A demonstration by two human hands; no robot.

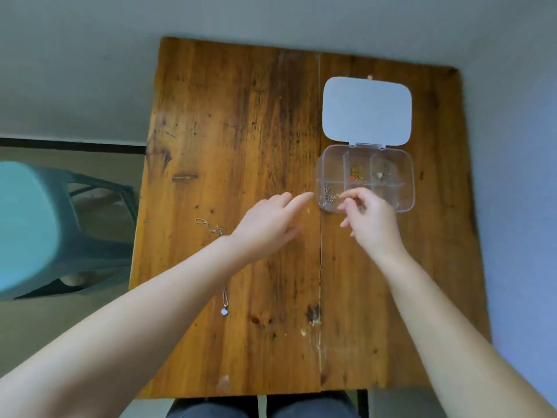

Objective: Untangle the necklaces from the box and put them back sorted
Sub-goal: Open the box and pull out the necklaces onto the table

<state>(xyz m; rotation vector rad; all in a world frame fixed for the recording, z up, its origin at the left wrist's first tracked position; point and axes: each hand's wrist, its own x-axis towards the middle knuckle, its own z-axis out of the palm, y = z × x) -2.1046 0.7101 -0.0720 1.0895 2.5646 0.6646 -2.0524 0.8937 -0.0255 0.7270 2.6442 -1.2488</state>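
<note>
A clear plastic compartment box (404, 193) lies open on the wooden table (241, 131), its white lid (366, 111) folded back behind it. A silver necklace (328, 198) sits in the box's near-left compartment. My right hand (369, 218) hovers at that compartment, thumb and forefinger pinched on the chain's end. My left hand (271, 221) is just left of the box, forefinger stretched toward its corner, holding nothing. A gold piece (356, 172) and a small pale piece (380, 174) lie in the back compartments. A silver chain (209, 227) lies on the table, partly under my left forearm, its pendant (224, 311) showing below.
A teal plastic chair (45, 227) stands left of the table. Grey walls border the table at the back and right. My legs (262, 408) are at the table's near edge.
</note>
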